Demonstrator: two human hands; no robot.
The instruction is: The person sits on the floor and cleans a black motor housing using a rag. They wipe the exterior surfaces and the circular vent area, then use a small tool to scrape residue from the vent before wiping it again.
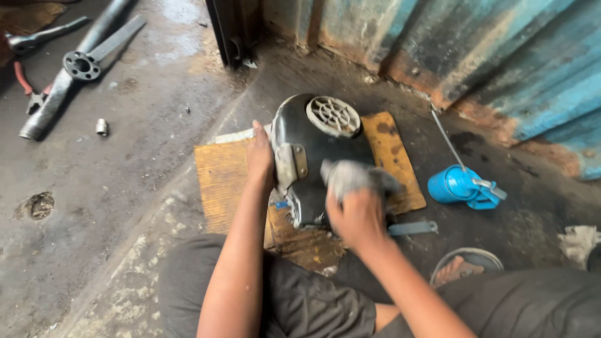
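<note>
A black engine cover (313,147) with a round pale grille on top lies on a flat piece of brown cardboard (222,175) on the concrete floor. My left hand (259,156) rests against the cover's left side, steadying it near a grey metal bracket. My right hand (357,216) is closed around a grey rag (350,177), which presses on the cover's right side. I am crouched over it, with dark shorts and both knees at the bottom of the view.
A blue oil can (460,184) with a long thin spout lies to the right. A flat metal piece (412,228) sits by my right hand. Wrenches and a pipe (59,81) lie far left, a small socket (101,128) nearby. A rusty blue corrugated wall (501,56) stands behind.
</note>
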